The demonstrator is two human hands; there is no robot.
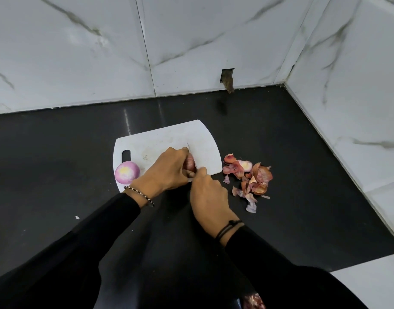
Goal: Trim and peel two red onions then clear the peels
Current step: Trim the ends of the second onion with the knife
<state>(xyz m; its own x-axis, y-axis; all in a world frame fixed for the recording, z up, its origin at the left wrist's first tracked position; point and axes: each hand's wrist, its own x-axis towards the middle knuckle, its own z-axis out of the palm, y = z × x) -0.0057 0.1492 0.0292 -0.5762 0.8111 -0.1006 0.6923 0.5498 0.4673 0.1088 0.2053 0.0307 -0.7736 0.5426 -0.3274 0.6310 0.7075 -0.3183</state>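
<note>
Black countertop (57, 152) under marble walls (80, 52) carries your white cutting board (205, 139). Your left hand (167, 170) grips the skin-on red onion (190, 163) mid-frame; your right hand (208, 192) curls round a knife (188, 145). The peeled onion (126, 172) sits at the board's left end, and the peels (251, 177) lie right of it.

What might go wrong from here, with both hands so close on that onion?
1. The left hand grips the unpeeled onion right beside the knife that the right hand seems to hold; a slip might nick a finger.
2. The peeled onion sits at the edge of the cutting board and may roll onto the counter.
3. The loose peels lie on the counter, off the board, and could scatter.
</note>
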